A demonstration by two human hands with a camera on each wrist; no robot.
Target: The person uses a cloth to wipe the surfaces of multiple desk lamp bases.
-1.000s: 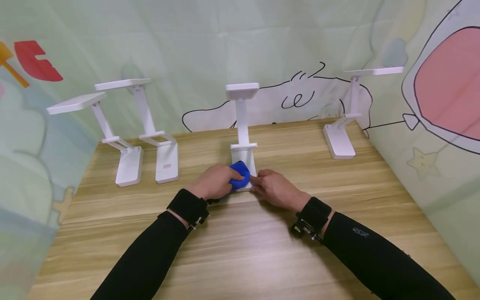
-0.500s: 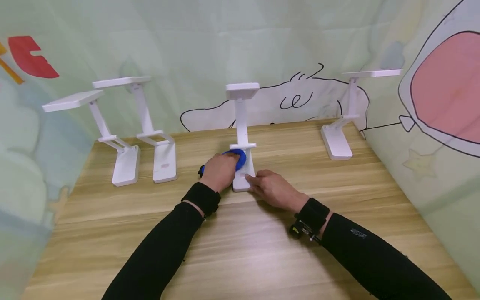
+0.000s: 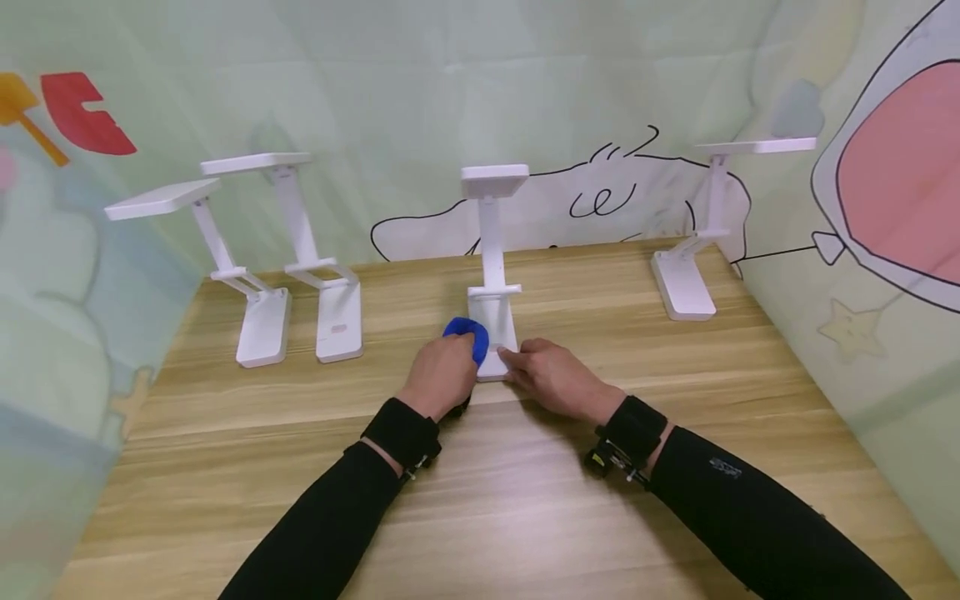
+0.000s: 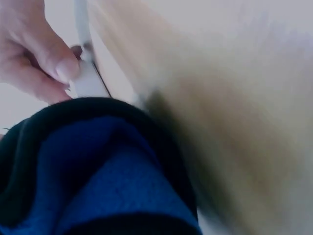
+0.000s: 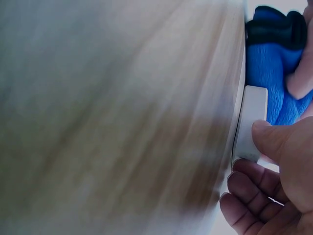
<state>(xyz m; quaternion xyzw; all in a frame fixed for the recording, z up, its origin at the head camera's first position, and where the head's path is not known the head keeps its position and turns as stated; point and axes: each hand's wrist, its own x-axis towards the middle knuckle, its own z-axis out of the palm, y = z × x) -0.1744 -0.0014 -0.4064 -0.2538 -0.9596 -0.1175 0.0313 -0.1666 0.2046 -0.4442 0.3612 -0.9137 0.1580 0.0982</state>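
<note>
A white folding desk lamp point(image 3: 495, 315) stands in the middle of the table, its head raised on a jointed stem. My left hand point(image 3: 441, 377) grips a bunched blue cloth point(image 3: 467, 330) with black edging against the left side of the lamp's base. In the left wrist view the blue cloth point(image 4: 127, 181) fills the lower left and hides the fingers that hold it. At the base's front right corner, my right hand point(image 3: 558, 379) pinches the lamp. The right wrist view shows the thumb point(image 5: 268, 134) on the white base point(image 5: 253, 107), with curled fingers beside it.
Two similar white lamps, one at far left point(image 3: 264, 327) and one beside it point(image 3: 340, 321), stand on the wooden table point(image 3: 525, 500). Another lamp point(image 3: 684, 283) is at the back right. A printed curtain point(image 3: 360, 92) hangs behind and along both sides.
My left hand rubbed the cloth from the base's front up towards the hinge, then came back down along its left side. The right hand stays at the front right corner.
</note>
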